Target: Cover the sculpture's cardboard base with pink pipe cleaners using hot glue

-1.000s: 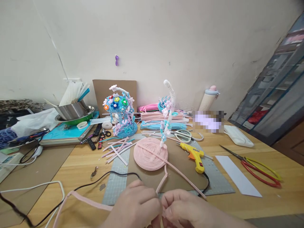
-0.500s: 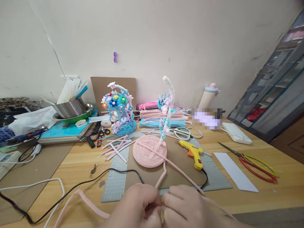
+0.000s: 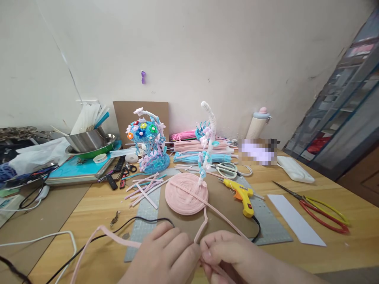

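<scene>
My left hand (image 3: 168,252) is closed at the bottom centre, its back toward me and its fingertips hidden. Against it, my right hand (image 3: 226,252) pinches pink chenille stem (image 3: 201,230) between thumb and fingers. That stem runs up to a flat pink coiled disc (image 3: 183,197). A pink length (image 3: 118,238) comes out on the left of my left hand and droops toward the table's front. Another straight pink stem lies across the disc. From the disc's back edge rises a curved white fuzzy stalk (image 3: 211,118) with small blue and lilac flowers.
A yellow glue gun (image 3: 244,193) lies right of the disc, its black cord trailing. Red-and-yellow-handled scissors (image 3: 322,215) and a white strip (image 3: 296,219) lie farther right. Behind stand a flowered blue ornament (image 3: 148,138), stem bundles (image 3: 204,152) and a bottle (image 3: 257,124). Metal bowls (image 3: 89,140) stand left.
My left hand has turned so that its back shows more. My right hand has rolled, bringing its thumb and pinching fingers into sight. The view has shifted slightly, with the table lower in it.
</scene>
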Action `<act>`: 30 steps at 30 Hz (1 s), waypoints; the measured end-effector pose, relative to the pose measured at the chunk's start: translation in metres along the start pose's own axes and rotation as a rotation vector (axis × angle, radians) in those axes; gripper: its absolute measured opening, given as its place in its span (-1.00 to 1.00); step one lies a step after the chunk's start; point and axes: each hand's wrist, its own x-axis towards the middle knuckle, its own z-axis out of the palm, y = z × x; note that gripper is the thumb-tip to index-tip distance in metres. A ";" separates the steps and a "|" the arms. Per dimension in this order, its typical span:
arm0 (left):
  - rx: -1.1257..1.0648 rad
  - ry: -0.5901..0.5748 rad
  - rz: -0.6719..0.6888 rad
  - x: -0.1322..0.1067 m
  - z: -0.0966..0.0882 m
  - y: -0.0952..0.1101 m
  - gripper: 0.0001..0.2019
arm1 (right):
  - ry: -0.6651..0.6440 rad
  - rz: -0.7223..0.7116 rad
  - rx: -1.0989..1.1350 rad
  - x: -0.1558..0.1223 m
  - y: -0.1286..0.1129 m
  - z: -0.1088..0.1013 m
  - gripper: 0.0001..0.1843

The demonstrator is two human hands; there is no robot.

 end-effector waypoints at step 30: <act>0.307 0.130 -0.278 -0.026 -0.020 -0.070 -0.86 | 0.394 -0.568 -1.229 -0.018 -0.006 -0.022 -0.74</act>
